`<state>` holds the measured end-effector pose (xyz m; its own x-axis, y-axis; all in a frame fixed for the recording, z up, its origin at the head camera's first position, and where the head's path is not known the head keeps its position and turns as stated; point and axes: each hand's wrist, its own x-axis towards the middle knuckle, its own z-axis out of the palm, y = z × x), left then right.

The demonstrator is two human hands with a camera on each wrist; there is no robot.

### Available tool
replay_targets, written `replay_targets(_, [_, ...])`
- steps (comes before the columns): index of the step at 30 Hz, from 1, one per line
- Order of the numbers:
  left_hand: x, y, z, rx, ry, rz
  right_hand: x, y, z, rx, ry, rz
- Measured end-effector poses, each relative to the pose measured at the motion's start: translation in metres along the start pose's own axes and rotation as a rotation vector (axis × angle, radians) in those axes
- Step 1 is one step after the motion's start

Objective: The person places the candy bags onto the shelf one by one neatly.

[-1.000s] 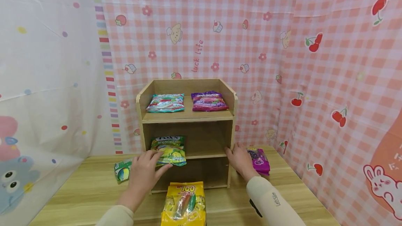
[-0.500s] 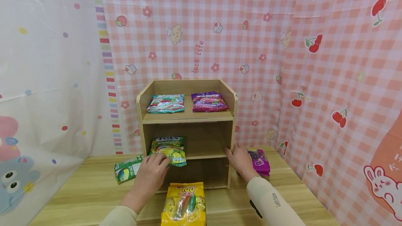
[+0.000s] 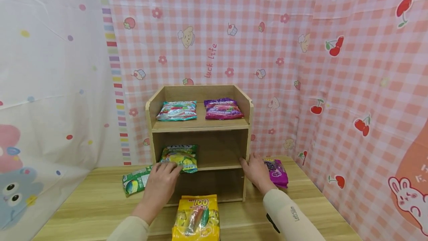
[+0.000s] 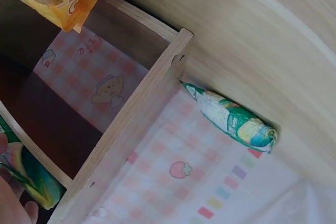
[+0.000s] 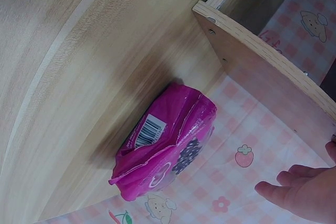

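On the middle shelf of the wooden rack (image 3: pixel 219 148) lies a green Fox's candy bag (image 3: pixel 182 156). My left hand (image 3: pixel 161 182) is at the bag's front left, with its fingers touching the front edge; in the left wrist view part of this bag and the fingertips show at the lower left. My right hand (image 3: pixel 257 171) is at the rack's right side panel (image 5: pixel 262 59), thumb at the panel's front edge and the other fingers loosely extended outside it. Behind that hand, a purple candy bag (image 3: pixel 276 173) stands on the table.
A second green bag (image 3: pixel 136 180) lies on the table left of the rack. In front stands a yellow candy bag (image 3: pixel 196 218). On the top shelf are a teal-and-red bag (image 3: pixel 177 111) and a purple-pink bag (image 3: pixel 223 108). Checkered cloth (image 3: pixel 247 47) hangs behind.
My left hand has moved right onto the front of the green candy bag, and the bag has slid deeper into the middle shelf. My right hand has stayed at the side panel.
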<state>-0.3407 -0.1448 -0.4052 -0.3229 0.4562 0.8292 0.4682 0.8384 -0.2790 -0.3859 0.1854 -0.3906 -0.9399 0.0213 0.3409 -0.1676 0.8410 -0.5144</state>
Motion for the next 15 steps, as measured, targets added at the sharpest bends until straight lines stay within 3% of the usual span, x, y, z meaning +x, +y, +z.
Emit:
replay_targets(9, [0.0028, 0.0004, 0.0003, 0.062, -0.180, -0.051, 0.0002, -0.0006, 0.0010, 0.000, 0.011, 0.000])
replay_targets(12, [0.0024, 0.0021, 0.0005, 0.057, -0.193, -0.057, 0.0000, -0.0003, 0.0009, -0.002, 0.015, 0.003])
replay_targets(15, [0.0012, 0.0035, 0.0004, 0.025, -0.161, -0.049, -0.0005, -0.0002, 0.0015, -0.006, 0.023, -0.001])
